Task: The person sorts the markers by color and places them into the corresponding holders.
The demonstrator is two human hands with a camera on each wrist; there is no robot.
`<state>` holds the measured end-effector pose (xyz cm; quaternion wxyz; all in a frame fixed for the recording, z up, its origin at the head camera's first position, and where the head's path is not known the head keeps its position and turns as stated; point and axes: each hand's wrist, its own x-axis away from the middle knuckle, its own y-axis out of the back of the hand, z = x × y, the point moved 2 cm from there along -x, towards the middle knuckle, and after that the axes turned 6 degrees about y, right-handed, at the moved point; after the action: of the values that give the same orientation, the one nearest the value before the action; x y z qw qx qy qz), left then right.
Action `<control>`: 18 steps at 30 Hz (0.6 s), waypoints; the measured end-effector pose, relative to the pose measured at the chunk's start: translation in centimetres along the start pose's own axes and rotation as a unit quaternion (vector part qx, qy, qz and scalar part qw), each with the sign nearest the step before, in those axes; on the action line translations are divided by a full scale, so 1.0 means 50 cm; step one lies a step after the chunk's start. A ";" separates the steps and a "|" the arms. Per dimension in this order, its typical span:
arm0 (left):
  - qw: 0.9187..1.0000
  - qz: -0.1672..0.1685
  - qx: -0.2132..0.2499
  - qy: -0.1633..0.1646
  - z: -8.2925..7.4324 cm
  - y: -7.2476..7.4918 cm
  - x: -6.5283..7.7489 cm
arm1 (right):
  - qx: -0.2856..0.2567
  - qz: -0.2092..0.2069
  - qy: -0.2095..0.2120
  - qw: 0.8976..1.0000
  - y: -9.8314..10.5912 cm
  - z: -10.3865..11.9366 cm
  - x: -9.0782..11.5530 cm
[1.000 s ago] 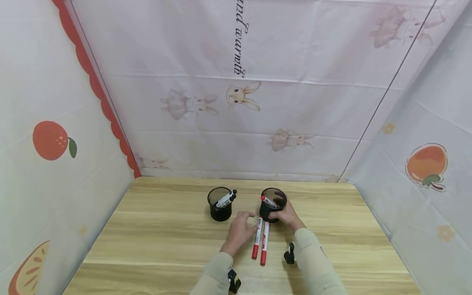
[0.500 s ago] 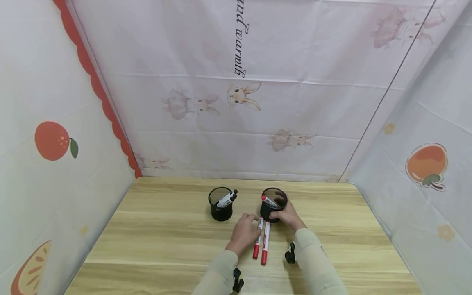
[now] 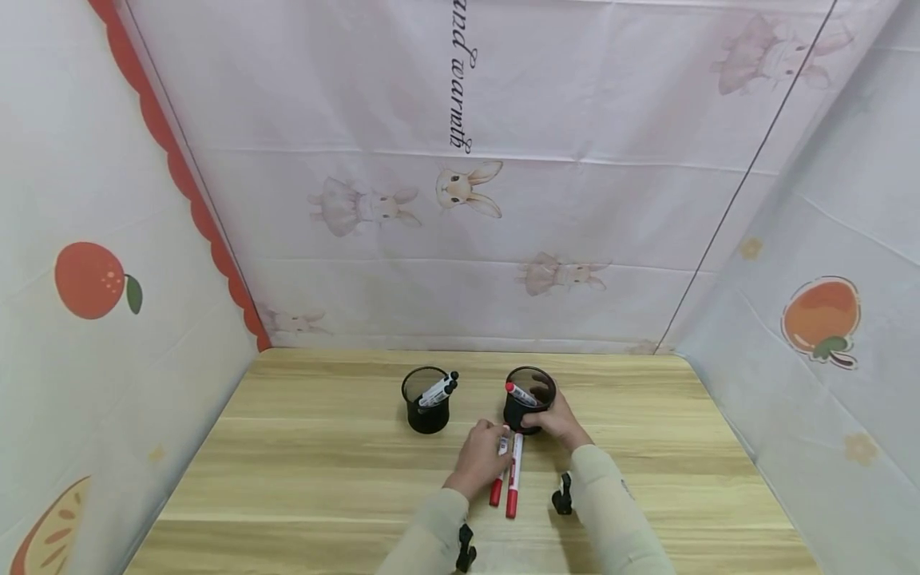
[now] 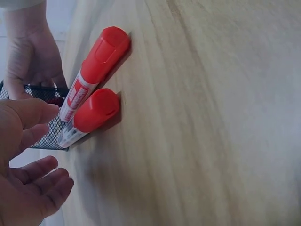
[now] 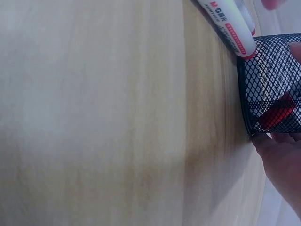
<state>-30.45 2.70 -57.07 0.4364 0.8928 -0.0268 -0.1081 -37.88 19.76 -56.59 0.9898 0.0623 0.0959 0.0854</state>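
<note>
My right hand point(image 3: 565, 425) grips the side of a black mesh pen cup point(image 3: 516, 414), which stands upright with a red-tipped marker point(image 3: 521, 393) leaning inside. Two white whiteboard markers with red caps lie side by side before that cup: a left marker point(image 3: 496, 490) and a right marker point(image 3: 513, 483). Over the left marker is my left hand point(image 3: 477, 458), partly covering its barrel. In the left wrist view, thumb and fingers of the left hand point(image 4: 28, 141) are spread apart near the barrels, not closed round either; whether a fingertip touches is unclear.
A second black mesh cup point(image 3: 427, 418) stands to the left, holding black-tipped markers point(image 3: 438, 391). The wooden table point(image 3: 323, 447) meets a printed cloth backdrop point(image 3: 388, 295) at its far edge. Cloth walls also rise at both sides.
My left hand has moved slightly right, from beside the left marker to over its barrel. The right hand and its cup stay in place. The head view has shifted slightly.
</note>
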 end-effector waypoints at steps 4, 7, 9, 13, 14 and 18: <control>1.000 0.015 -0.001 -0.012 0.005 -0.011 0.002 | 0.015 -0.011 -0.002 1.000 -0.001 -0.003 -0.001; 1.000 0.022 -0.005 -0.018 0.006 -0.015 0.004 | 0.031 -0.019 0.003 0.999 -0.002 -0.008 -0.001; 1.000 0.022 -0.004 -0.022 0.006 -0.017 0.005 | 0.038 -0.023 0.007 0.999 -0.003 -0.011 -0.001; 0.999 0.019 0.005 -0.028 0.007 -0.019 0.003 | 0.035 -0.027 0.011 0.999 -0.004 -0.013 0.000; 0.999 0.019 0.010 -0.029 0.008 -0.019 0.001 | 0.033 -0.027 0.011 0.999 -0.004 -0.014 0.000; 0.999 0.020 0.019 -0.027 0.012 -0.020 -0.002 | 0.033 -0.026 0.010 0.999 -0.004 -0.015 -0.001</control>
<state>-30.73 2.88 -58.21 0.4207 0.8969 -0.0584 -0.1233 -38.06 19.63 -57.35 0.9880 0.0918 0.1100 0.0571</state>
